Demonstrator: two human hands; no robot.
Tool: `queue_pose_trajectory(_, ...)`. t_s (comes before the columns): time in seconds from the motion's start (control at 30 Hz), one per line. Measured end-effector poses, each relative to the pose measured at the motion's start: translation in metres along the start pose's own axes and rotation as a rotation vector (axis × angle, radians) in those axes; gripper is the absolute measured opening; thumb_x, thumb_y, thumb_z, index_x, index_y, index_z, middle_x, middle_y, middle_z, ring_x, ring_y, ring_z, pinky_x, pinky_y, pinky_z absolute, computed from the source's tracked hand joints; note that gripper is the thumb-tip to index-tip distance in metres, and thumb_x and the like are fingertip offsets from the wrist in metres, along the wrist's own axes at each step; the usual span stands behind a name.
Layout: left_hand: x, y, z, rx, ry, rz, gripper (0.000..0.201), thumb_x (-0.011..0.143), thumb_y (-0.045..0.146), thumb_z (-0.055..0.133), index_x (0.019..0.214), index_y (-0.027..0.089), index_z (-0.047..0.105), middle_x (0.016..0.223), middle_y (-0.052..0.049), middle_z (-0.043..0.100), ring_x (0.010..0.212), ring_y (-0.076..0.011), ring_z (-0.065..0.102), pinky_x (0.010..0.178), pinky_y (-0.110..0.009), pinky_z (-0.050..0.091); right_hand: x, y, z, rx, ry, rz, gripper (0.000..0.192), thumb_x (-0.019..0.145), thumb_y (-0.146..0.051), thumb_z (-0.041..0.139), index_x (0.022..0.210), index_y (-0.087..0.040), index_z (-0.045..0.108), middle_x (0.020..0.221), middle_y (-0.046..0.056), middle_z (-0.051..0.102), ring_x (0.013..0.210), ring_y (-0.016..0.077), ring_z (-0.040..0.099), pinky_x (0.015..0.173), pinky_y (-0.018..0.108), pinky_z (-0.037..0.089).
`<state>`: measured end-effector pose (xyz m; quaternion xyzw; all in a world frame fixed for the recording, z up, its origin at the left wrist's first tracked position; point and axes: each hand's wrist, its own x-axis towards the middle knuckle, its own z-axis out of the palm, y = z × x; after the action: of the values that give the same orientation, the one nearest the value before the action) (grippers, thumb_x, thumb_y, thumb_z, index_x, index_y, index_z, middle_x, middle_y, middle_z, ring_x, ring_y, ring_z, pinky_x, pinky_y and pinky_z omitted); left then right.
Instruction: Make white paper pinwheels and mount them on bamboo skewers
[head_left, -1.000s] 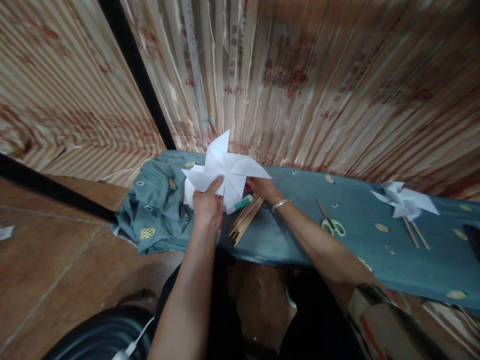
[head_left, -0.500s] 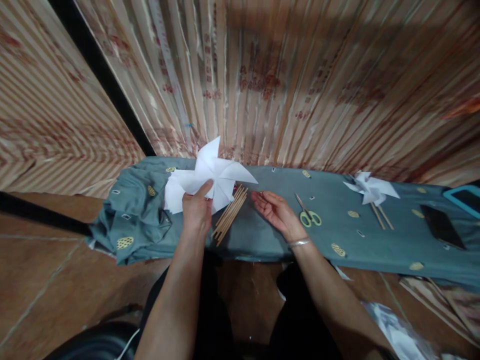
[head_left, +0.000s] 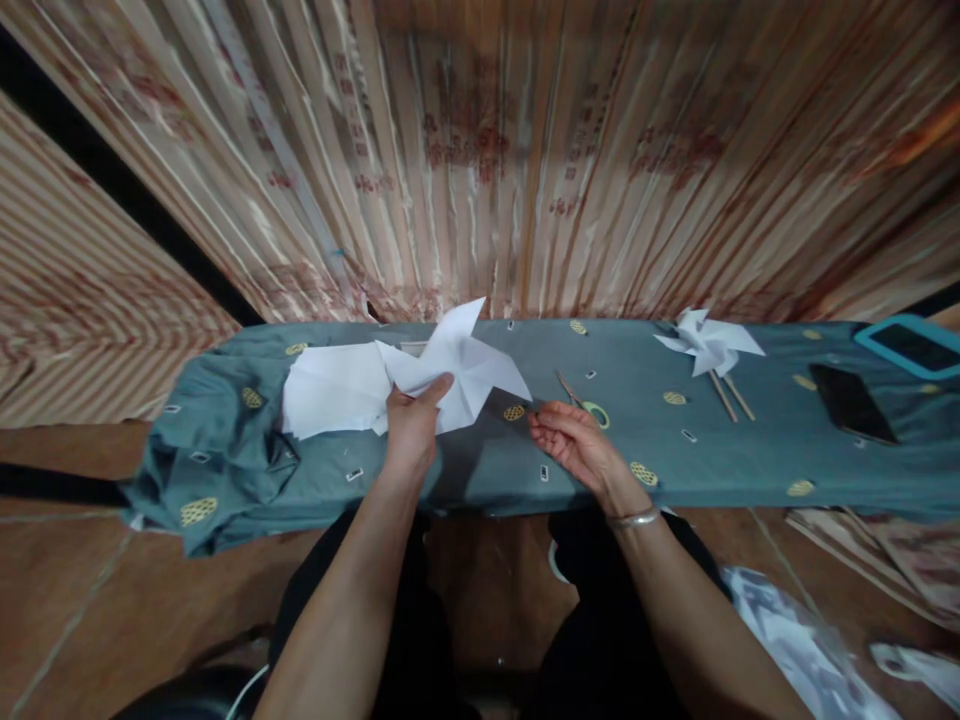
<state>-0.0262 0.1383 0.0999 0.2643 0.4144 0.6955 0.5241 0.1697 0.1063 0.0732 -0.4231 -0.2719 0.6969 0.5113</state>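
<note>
Pinching at the hub, the left hand [head_left: 409,430] holds a white paper pinwheel [head_left: 457,365] raised off the teal cloth [head_left: 465,470], thumb pressed on the centre where the folded points meet; the hold is judged to keep those points from springing apart. The right hand [head_left: 574,445] is held palm-up and loosely open just right of the pinwheel, with nothing seen in it. Loose white paper sheets [head_left: 330,390] lie left of the pinwheel, flat on the cloth. Scissors [head_left: 585,405] lie right of the pinwheel, partly hidden behind the right hand's fingers. A finished pinwheel on sticks [head_left: 709,345] lies well to the right, and a dark phone [head_left: 851,400] farther right again.
</note>
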Motion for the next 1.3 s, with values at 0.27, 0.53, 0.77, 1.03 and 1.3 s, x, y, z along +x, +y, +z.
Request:
queue_pose_trajectory(0.27, -0.010, -0.022, 0.018, 0.143, -0.041, -0.069, 0.023, 0.051, 0.023, 0.081, 0.069, 0.013, 0.070, 0.072, -0.005, 0.074, 0.065, -0.0192, 0.067, 0.066, -0.030, 0.054, -0.021, -0.019, 0.001, -0.167, 0.010, -0.226, 0.026, 0.053, -0.032, 0.089, 0.065, -0.020, 0.070, 0.065, -0.002, 0.071, 0.056, 0.0084, 0.064, 0.056, 0.018, 0.050)
queue_pose_trajectory(0.53, -0.007, -0.035, 0.019, 0.252, -0.070, 0.034, 0.028, 0.052, 0.021, 0.083, 0.077, 0.013, 0.073, 0.077, -0.006, 0.075, 0.069, -0.0205, 0.069, 0.070, -0.031, 0.055, -0.035, -0.027, -0.010, -0.306, 0.080, -0.420, 0.024, 0.058, -0.035, 0.087, 0.067, -0.021, 0.069, 0.070, 0.001, 0.071, 0.059, 0.0127, 0.064, 0.061, 0.026, 0.053)
queue_pose_trajectory(0.77, -0.008, -0.034, 0.019, 0.257, -0.074, 0.030, 0.032, 0.050, 0.018, 0.083, 0.079, 0.013, 0.072, 0.078, -0.007, 0.075, 0.071, -0.0221, 0.069, 0.069, -0.033, 0.057, -0.036, -0.024, -0.006, -0.337, 0.049, -0.445, 0.024, 0.060, -0.036, 0.085, 0.071, -0.021, 0.070, 0.066, 0.000, 0.070, 0.060, 0.0133, 0.065, 0.062, 0.027, 0.054)
queue_pose_trajectory(1.03, -0.010, -0.033, 0.016, 0.394, -0.149, 0.137, 0.030, 0.057, 0.020, 0.082, 0.085, 0.014, 0.073, 0.088, -0.008, 0.075, 0.082, -0.0239, 0.070, 0.075, -0.033, 0.056, -0.031, -0.011, 0.002, -0.416, 0.042, -0.472, 0.021, 0.063, -0.035, 0.083, 0.073, -0.022, 0.070, 0.071, 0.001, 0.071, 0.066, 0.0146, 0.065, 0.067, 0.029, 0.055)
queue_pose_trajectory(1.3, -0.016, -0.033, 0.020, 0.414, -0.181, 0.107, 0.023, 0.056, 0.019, 0.082, 0.077, 0.016, 0.073, 0.082, -0.008, 0.076, 0.078, -0.0258, 0.070, 0.076, -0.037, 0.056, -0.038, -0.007, 0.013, -0.870, 0.186, -0.743, 0.006, 0.083, -0.023, 0.064, 0.083, -0.027, 0.069, 0.085, 0.000, 0.072, 0.082, 0.0176, 0.066, 0.080, 0.032, 0.053)
